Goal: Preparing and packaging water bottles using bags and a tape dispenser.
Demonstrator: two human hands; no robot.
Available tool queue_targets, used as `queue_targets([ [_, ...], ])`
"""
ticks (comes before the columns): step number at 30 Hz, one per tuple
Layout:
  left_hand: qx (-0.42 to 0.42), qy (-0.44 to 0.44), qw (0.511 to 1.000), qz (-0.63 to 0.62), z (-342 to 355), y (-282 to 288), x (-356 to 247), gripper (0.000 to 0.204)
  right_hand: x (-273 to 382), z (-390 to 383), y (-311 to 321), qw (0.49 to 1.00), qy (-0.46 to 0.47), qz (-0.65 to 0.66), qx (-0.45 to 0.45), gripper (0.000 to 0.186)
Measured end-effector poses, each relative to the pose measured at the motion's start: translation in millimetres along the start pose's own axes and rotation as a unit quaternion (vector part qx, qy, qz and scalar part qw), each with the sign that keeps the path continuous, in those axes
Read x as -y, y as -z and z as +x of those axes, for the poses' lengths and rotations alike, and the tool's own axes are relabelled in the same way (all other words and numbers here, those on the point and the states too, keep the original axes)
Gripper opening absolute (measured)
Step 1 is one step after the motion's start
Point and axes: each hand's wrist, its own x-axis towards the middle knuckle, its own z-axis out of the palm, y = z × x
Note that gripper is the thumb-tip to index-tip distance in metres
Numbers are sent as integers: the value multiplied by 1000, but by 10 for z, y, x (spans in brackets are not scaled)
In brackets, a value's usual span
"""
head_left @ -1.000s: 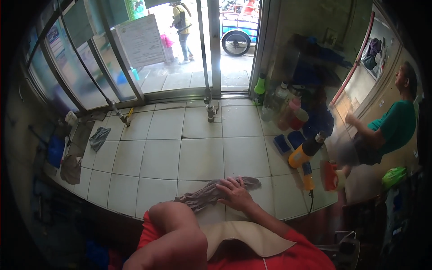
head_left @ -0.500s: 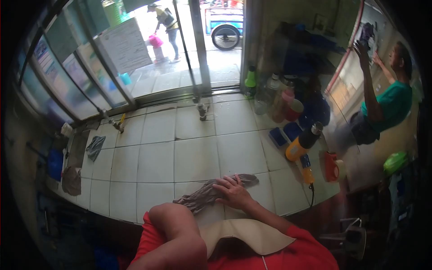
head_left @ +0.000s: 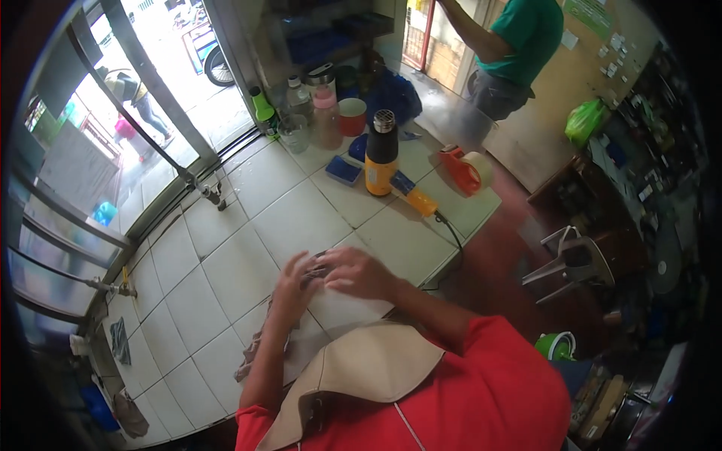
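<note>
A crumpled grey-brown cloth lies along the near part of the white tiled counter, partly under my left forearm. My left hand and my right hand meet at its far end, fingers bent around a dark bunched bit of the fabric. Both hands are somewhat smeared by motion, and much of the cloth between them is hidden. Beyond my right hand, a yellow and black heat gun stands nozzle up, its handle toward the counter's right edge.
Near the heat gun are a blue box and an orange tape dispenser. Bottles and a red cup stand at the back. Another person in green stands beyond the counter. A stool is to the right.
My left arm has reached forward, bringing that hand to the cloth beside my right. The view has swung right. The other person's raised arms are now mostly out of view.
</note>
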Motion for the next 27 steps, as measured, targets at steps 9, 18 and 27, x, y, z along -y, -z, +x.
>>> queue_targets([
  [9,49,-59,979,188,-329,-263,223,43,-554,-682,1545,900,-229,-196,-315,34],
  [18,33,-44,984,166,-278,-252,165,36,-747,-711,1783,890,-316,-170,-282,49],
  [27,-33,8,995,89,-175,-466,-190,29,-1120,-977,2176,835,-338,-281,-331,63],
])
